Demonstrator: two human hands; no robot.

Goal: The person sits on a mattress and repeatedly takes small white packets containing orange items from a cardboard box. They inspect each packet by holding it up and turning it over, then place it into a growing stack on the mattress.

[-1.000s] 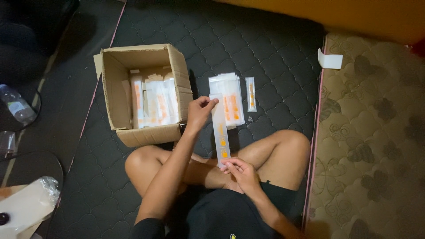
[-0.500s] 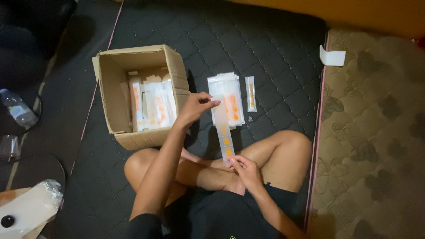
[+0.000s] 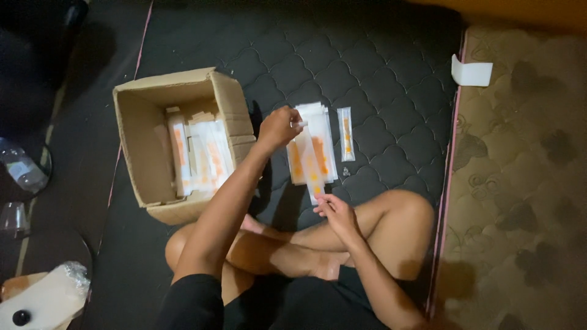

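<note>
Not much room here: the cardboard box [image 3: 183,143] sits tight on the left, crossed legs below, and the mattress edge [image 3: 449,183] runs down the right. Loose sachet [image 3: 345,134] lies just beside the stack of packets [image 3: 321,150]. Box contents are dim, probably more packets. The long clear packet [image 3: 310,165] stretches between both hands, left hand [image 3: 278,126] pinching its top end, right hand [image 3: 335,211] fingers closed on the bottom end, over the stack.

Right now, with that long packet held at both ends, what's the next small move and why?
Probably lower the packet flat onto the stack beneath it: the left hand pinches its far end, the right hand its near end, and it already hangs over that pile beside the box.
</note>
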